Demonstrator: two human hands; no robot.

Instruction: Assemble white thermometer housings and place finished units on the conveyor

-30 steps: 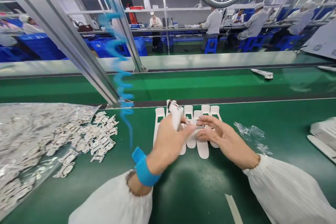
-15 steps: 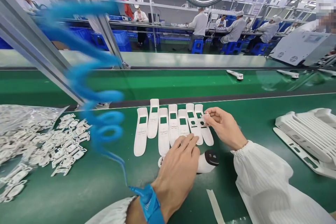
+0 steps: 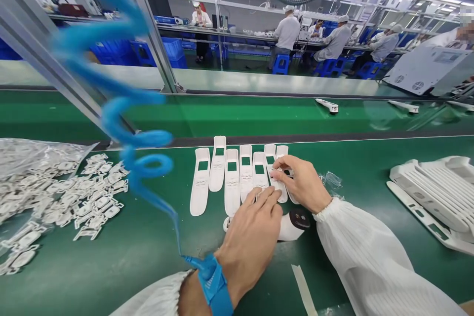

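At a green tabletop point(image 3: 148, 266), we lay our left hand point(image 3: 254, 239), palm down and fingers close together, across a white handheld device with a glossy black end point(image 3: 291, 227); the device lies on its side, and we cannot tell whether the fingers grip it or only rest on it. Our right hand point(image 3: 305, 185) is narrowed, thumb and forefinger brought near each other over the right end of an uneven row of seven long white plastic panels point(image 3: 232, 182), each rounded at the near end; whether a small part sits between those fingertips, we cannot say. The panels lie side by side just beyond our left hand, rectangular windows at their far ends. A blue wristband point(image 3: 217, 286) circles our left wrist, tied to a coiled blue cord point(image 3: 151, 138). To our left spreads a heap of small flat white plastic pieces point(image 3: 99, 202); to our right sits a stack of ribbed white plastic shells point(image 3: 437, 192). Crumpled clear plastic scraps point(image 3: 331, 179) lie just beside our right wrist, and a pale strip of tape point(image 3: 304, 289) lies nearer us. Across the room, white-clad co-workers point(image 3: 288, 29) work along a bench.
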